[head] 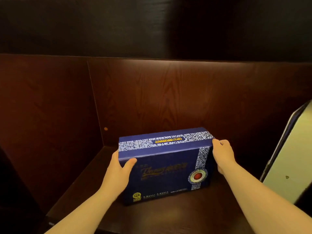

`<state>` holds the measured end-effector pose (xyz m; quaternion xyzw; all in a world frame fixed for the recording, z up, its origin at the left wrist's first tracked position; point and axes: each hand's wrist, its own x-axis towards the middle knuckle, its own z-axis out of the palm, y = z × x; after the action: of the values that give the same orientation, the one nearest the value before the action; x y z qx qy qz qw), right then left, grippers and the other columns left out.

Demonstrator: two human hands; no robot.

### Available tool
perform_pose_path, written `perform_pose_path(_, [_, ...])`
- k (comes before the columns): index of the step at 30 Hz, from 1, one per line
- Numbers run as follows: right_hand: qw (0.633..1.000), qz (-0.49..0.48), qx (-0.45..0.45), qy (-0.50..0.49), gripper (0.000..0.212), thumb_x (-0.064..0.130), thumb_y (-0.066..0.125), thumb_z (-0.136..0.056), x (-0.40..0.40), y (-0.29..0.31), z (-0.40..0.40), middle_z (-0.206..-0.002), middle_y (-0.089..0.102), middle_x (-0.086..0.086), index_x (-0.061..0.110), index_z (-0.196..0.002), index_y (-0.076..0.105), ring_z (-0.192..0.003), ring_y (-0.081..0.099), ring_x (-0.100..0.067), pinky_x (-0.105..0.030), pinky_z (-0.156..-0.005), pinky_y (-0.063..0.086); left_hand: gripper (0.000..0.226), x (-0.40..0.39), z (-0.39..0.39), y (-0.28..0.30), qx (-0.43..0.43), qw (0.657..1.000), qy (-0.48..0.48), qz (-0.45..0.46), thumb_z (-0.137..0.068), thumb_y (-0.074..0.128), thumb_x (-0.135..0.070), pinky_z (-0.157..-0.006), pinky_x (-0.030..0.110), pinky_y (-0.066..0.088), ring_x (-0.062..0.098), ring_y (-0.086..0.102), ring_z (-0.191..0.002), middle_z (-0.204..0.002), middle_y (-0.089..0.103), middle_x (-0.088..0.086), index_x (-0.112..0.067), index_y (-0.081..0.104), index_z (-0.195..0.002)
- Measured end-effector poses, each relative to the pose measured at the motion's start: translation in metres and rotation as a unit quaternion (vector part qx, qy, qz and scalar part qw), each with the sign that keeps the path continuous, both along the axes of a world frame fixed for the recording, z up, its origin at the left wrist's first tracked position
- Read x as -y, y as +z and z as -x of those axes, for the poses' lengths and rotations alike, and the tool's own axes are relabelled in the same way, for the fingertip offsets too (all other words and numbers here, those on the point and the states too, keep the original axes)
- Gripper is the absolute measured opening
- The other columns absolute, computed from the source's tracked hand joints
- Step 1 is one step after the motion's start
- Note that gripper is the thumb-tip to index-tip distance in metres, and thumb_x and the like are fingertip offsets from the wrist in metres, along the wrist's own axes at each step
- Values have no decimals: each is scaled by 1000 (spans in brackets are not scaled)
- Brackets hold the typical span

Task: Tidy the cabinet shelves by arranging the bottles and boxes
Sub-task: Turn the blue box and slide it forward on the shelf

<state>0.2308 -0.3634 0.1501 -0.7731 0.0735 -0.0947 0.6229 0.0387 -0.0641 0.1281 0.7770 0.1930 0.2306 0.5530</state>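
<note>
A dark blue box with white patterned bands, gold lettering and a round red seal stands on its long edge on the dark wooden shelf, its broad face towards me. My left hand grips its upper left corner, thumb on the front face. At the upper right corner, my right hand holds the box's right end. Both hands are closed on the box. No bottles are in view.
The cabinet's back panel and left side wall enclose the shelf. A pale cream box with a dark edge leans at the far right. The underside of the shelf above is dark overhead.
</note>
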Motion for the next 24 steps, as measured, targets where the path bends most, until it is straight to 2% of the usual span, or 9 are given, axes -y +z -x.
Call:
perform_pose_path(3, [998, -33, -61, 10, 26, 38, 41, -87, 9, -3, 20, -90, 66, -4, 23, -86, 62, -84, 63, -27, -42, -73, 51, 39, -11, -12, 0, 2, 1000, 11, 1, -99, 51, -44, -63, 24, 46, 8, 59, -98, -119, 60, -8, -35, 44, -136])
perform_pose_path(6, [996, -52, -68, 6, 25, 48, 44, -89, 20, -8, 41, -97, 68, 1, 30, -90, 62, -88, 65, -23, -36, -68, 50, 40, -18, -21, 5, -25, 999, -8, 18, -102, 36, -52, -66, 28, 46, 6, 58, -95, -119, 60, -5, -35, 46, -137])
perform_pose_path(8, [996, -66, -57, 0, 27, 50, 46, -89, 23, -11, 56, -92, 71, 4, 31, -92, 64, -85, 67, -20, -32, -62, 48, 44, -21, -26, 9, -40, 998, -11, 41, -102, 29, -55, -75, 34, 44, 8, 56, -97, -117, 58, -6, -36, 46, -138])
perform_pose_path(12, [995, -92, -44, -9, 26, 54, 46, -89, 25, -14, 82, -80, 74, 8, 36, -95, 64, -74, 72, -14, -29, -56, 49, 47, -24, -33, 12, -56, 993, -34, 99, -102, 28, -55, -93, 42, 42, 16, 53, -114, -127, 53, -8, -38, 42, -143])
perform_pose_path(15, [991, -124, -54, -4, 27, 62, 45, -89, 24, -18, 96, -91, 74, 7, 43, -98, 61, -84, 71, -15, -31, -60, 48, 33, -26, -25, 7, -44, 981, -65, 176, -102, 33, -55, -95, 37, 37, 6, 55, -108, -122, 59, -13, -43, 52, -126])
perform_pose_path(17, [987, -149, -58, 11, 34, 69, 41, -89, 22, -21, 104, -98, 69, 13, 45, -107, 57, -90, 64, -12, -32, -65, 44, 27, -24, -19, 5, -34, 977, -83, 191, -102, 32, -57, -93, 34, 33, -3, 53, -98, -113, 58, -17, -46, 49, -120])
perform_pose_path(20, [986, -153, -62, 14, 30, 73, 35, -89, 18, -19, 113, -92, 57, 26, 56, -112, 44, -83, 53, 0, -32, -65, 37, 42, -20, -12, 5, -25, 979, -100, 178, -101, 28, -61, -87, 29, 34, -4, 50, -96, -111, 55, -20, -43, 40, -138])
perform_pose_path(22, [988, -141, -65, 16, 28, 72, 33, -90, 19, -16, 117, -92, 56, 28, 58, -109, 46, -85, 53, 0, -31, -62, 36, 49, -18, -9, 5, -19, 980, -109, 168, -101, 26, -61, -86, 29, 34, -3, 49, -97, -110, 53, -22, -42, 34, -145])
perform_pose_path(24, [989, -133, -64, 16, 25, 72, 32, -89, 21, -17, 120, -95, 59, 28, 61, -98, 52, -89, 56, -1, -30, -61, 37, 50, -17, -5, 5, -11, 980, -113, 165, -101, 25, -61, -89, 31, 32, -3, 49, -96, -108, 53, -23, -41, 33, -146])
